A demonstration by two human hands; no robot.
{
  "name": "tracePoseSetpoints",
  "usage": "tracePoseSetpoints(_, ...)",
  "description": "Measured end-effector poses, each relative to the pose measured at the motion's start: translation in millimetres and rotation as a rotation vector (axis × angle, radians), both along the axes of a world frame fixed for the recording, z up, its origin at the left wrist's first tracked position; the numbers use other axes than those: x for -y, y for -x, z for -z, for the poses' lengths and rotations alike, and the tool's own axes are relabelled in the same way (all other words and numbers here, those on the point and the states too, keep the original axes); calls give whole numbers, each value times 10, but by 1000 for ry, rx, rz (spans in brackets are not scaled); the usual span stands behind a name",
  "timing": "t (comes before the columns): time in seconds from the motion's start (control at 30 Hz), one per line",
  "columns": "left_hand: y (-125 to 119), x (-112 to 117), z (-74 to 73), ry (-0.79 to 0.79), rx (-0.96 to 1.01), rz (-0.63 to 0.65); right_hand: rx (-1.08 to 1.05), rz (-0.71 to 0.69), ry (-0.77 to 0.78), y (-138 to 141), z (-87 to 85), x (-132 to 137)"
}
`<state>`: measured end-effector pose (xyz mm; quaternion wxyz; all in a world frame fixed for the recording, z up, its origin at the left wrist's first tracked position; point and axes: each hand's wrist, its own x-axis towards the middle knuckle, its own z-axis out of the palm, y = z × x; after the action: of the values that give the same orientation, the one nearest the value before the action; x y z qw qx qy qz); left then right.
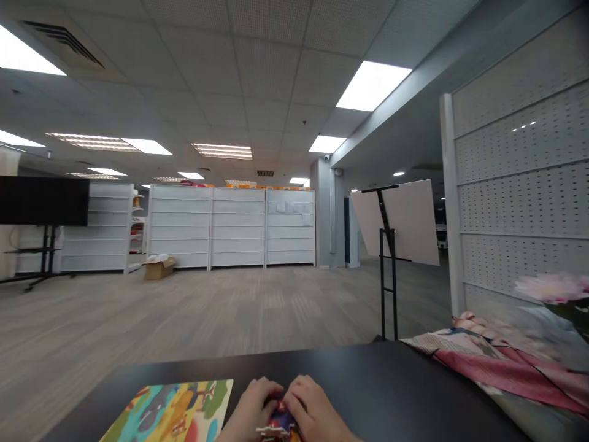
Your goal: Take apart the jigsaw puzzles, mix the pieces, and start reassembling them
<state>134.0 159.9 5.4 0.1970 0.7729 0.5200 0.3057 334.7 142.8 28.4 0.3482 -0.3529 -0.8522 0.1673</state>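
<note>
From where I stand, the picture board lies flat on the black table, and just to the person's right of it is a small colourful bundle. The left hand, nearest the board, and the right hand, on the side away from it, have their fingers curled in close, holding the bundle between them. As I judge it, the work is at the handling stage: the bundle is taken up but not yet released. The board's visible part looks whole, with no fingers on it. The hands hide much of the bundle, so I can't tell how much remains to be done.
</note>
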Motion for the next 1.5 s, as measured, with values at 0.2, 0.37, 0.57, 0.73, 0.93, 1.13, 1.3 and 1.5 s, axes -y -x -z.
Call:
tracePoseSetpoints(0.2,15,15,17,48,286,34,84,212,22,-14,122,-60)
tracePoseSetpoints(0.37,-35,-30,13,97,568,35,150,229,39,-17,115,-36)
tracePoseSetpoints(0.57,-61,-27,35,189,828,-55,112,203,72,-27,30,10)
tracePoseSetpoints(0.73,-79,-79,69,262,958,-125,8,171,101,-70,-46,-56)
tracePoseSetpoints(0.93,-16,-183,59,241,994,-125,-39,126,146,-130,-59,-166)
tracePoseSetpoints(1.13,-50,-65,15,217,823,35,-155,107,218,-109,4,-178)
tracePoseSetpoints(1.3,-116,36,-37,135,656,109,-191,41,163,-77,5,-97)
tracePoseSetpoints(1.5,-140,98,-202,-34,537,82,-240,-72,325,-34,42,-92)
